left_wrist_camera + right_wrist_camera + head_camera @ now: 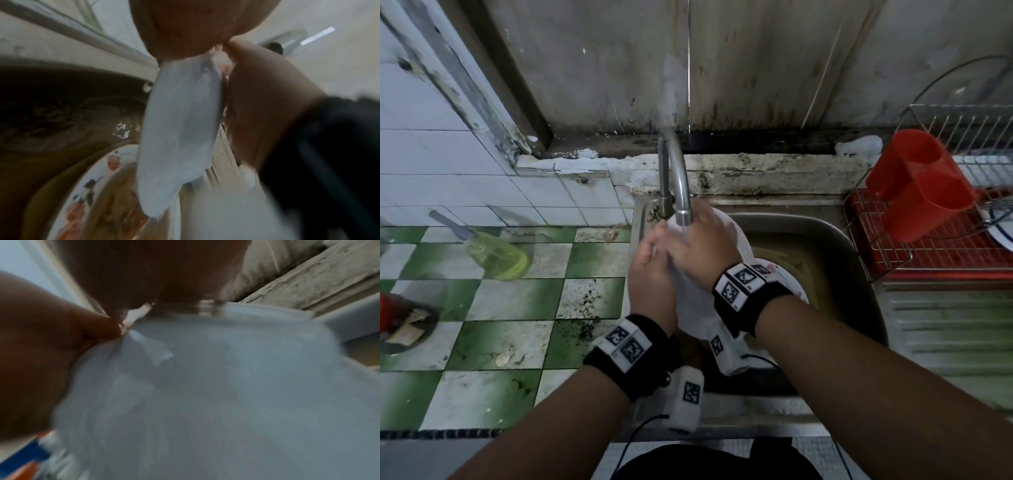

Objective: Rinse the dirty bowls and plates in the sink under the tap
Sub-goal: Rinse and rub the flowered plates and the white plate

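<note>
Green and white tiles covered the counter (493,339) on the left, and a metal sink (835,236) sat in the middle with brown, dirty water in it. I held a white plate (695,308) up on its edge over the sink, right under the tap (678,178). Water ran down from the tap onto the plate and onto my hands. My left hand (650,284) held the left edge of the plate, with my fingers (650,246) curled round the rim. My right hand (698,246) lay flat on the face of the plate, with the fingers spread out and pressing on it. My two hands touched near the top of the plate.

Down in the dirty water, under the white plate, lay a plate with red flowers (90,191) on it. On the far right stood a wire rack (941,240) with a red cup holder (917,185) in it, and a plate with a blue rim (1001,233) leaned beside that. On the left part of the counter lay a bottle of yellow soap (496,255) on its side.
</note>
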